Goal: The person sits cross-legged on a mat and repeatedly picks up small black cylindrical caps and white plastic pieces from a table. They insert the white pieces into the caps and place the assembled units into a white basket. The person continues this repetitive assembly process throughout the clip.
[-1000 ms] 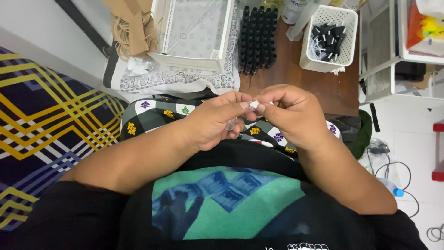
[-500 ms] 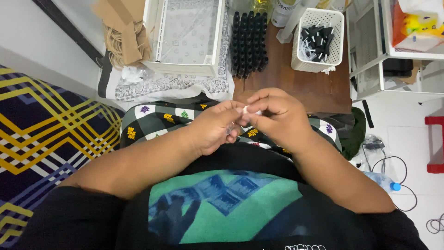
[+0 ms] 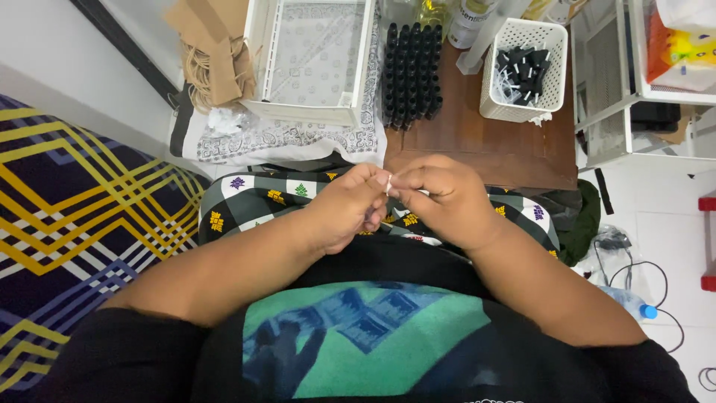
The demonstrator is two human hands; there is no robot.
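White small piece (image 3: 388, 183) being pinched between both hands over my lap, above checkered cloth (image 3: 268, 200). Left hand (image 3: 347, 209) curling, fingertips closing grip on piece; right hand (image 3: 446, 200) doing same from other side. Piece too small to identify. I'm seeing wooden table (image 3: 485, 145) ahead carrying black bottles (image 3: 411, 75), white basket (image 3: 522, 71), white tray (image 3: 309, 63).
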